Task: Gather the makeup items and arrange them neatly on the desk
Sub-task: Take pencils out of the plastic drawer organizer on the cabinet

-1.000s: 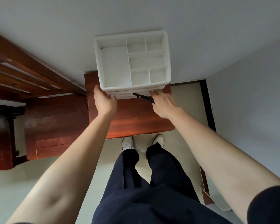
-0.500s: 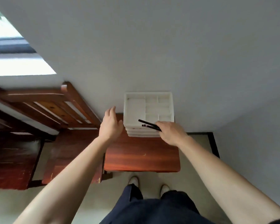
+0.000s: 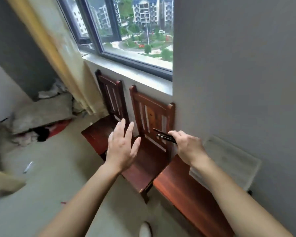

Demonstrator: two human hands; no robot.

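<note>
Makeup pencils [image 3: 164, 136], two slender black sticks lying side by side, were pinched in the right hand [image 3: 190, 148], their free ends pointing up and to the left across the slatted back of the nearer wooden chair [image 3: 150, 151]. Head view: compared with half a second before, the camera had swung up and to the left, so that the white organizer [image 3: 229, 161], earlier central, appeared only as a motion-blurred pale block at the right, on the far end of the red-brown desk [image 3: 186, 194] and against the grey wall. A window [image 3: 135, 31], a yellow curtain [image 3: 58, 53] and a second chair [image 3: 109, 106] beside the first had entered the frame. The right hand kept the same grip on the pencils, fingers curled round them with the back of the hand toward the camera; the hand was over the desk's left part, clear of the organizer. The left hand [image 3: 122, 147], previously raised beside the organizer, was in the air in front of the nearer chair, fingers straight and slightly spread, thumb out, holding and touching nothing. One white shoe [image 3: 144, 230] showed at the lower edge, on the pale floor.
</note>
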